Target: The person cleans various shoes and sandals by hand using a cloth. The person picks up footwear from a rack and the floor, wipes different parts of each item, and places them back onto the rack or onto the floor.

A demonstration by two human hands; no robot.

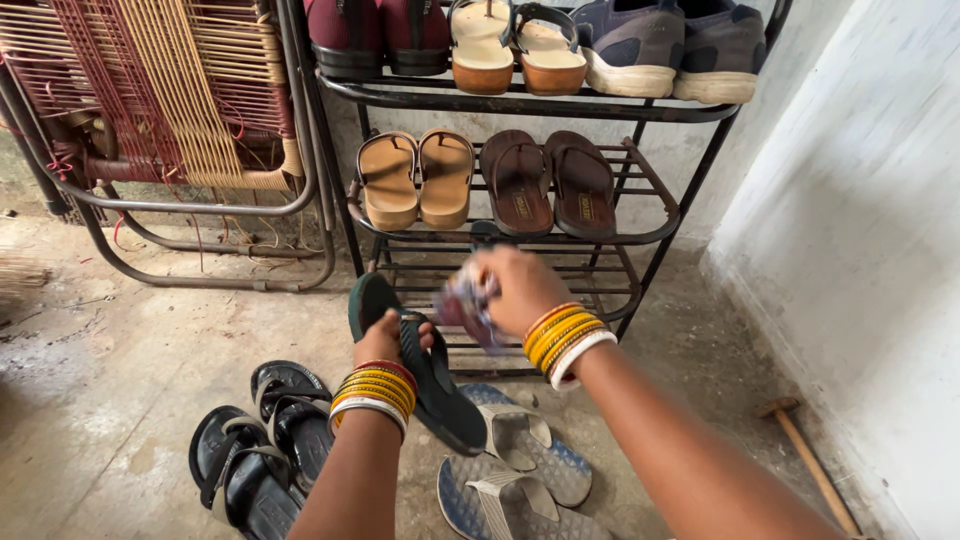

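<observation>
- Two hands meet at the centre of the frame. The left hand [383, 340] is closed around a dark green flip-flop [425, 368], gripping it near the strap so the smooth rubbery sole stands on edge, toe end up toward the rack. The right hand [520, 290] is clenched on a crumpled, blurred cloth [465, 305] of mixed purple and white, held just beside the flip-flop's upper face. Both wrists carry stacked yellow, red and white bangles.
- A black metal shoe rack [660, 215] of thin round tubing fills the upper middle. Its top shelf holds maroon shoes [380, 35], tan wedge sandals [515, 45] and grey-blue sneakers [670, 45] with pale soles. The next shelf holds beige slippers [418, 178] and brown flip-flops [550, 182]. The lower rungs behind the hands look bare, though partly hidden.
- On the rough, stained concrete floor [120, 360], black strappy sandals [260, 440] lie lower left, and blue-speckled slippers [515, 465] with grey straps lie lower centre, just under the held flip-flop.
- A folded cot [170, 100] with woven red and tan cord on a tubular frame leans in the upper left.
- A whitewashed wall [860, 230] closes the right side; a wooden-handled tool [810, 460] lies along its foot. Open floor remains at left and between rack and wall.
</observation>
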